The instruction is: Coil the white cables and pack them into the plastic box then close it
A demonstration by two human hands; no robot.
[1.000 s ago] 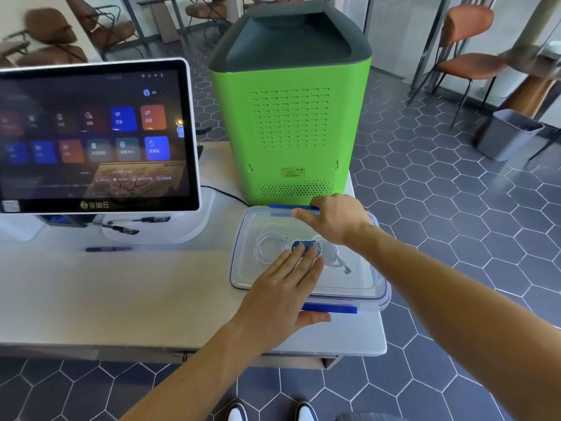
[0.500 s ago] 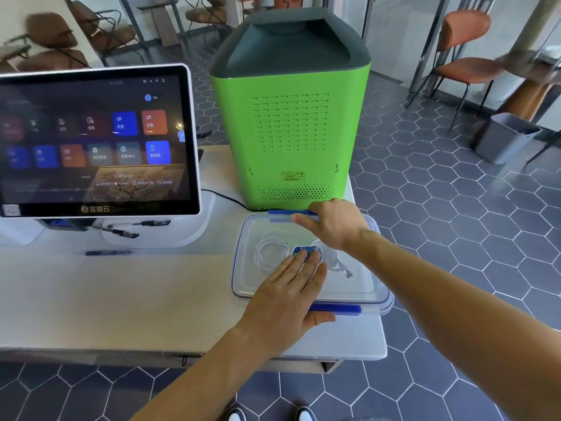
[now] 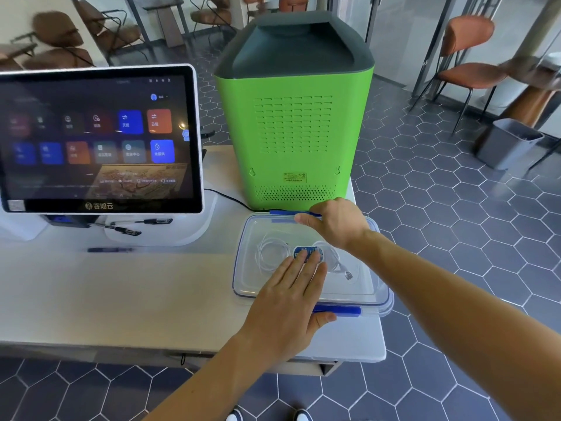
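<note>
Single head-worn wide-angle cam, looking fwd and steeply down from above the table's (image 3: 127, 302) near edge, close enough that both forearms enter from the bottom of frame. Table's near-right corner sits centre; shoe tips show at the bottom edge. Lens bends straight lines toward the frame edges. Floor and chairs (image 3: 467, 56) fill the background.

My clear rectangular plastic box (image 3: 252, 281) with blue clips lies lidded on the table; coiled white cables (image 3: 270, 253) show inside.
</note>
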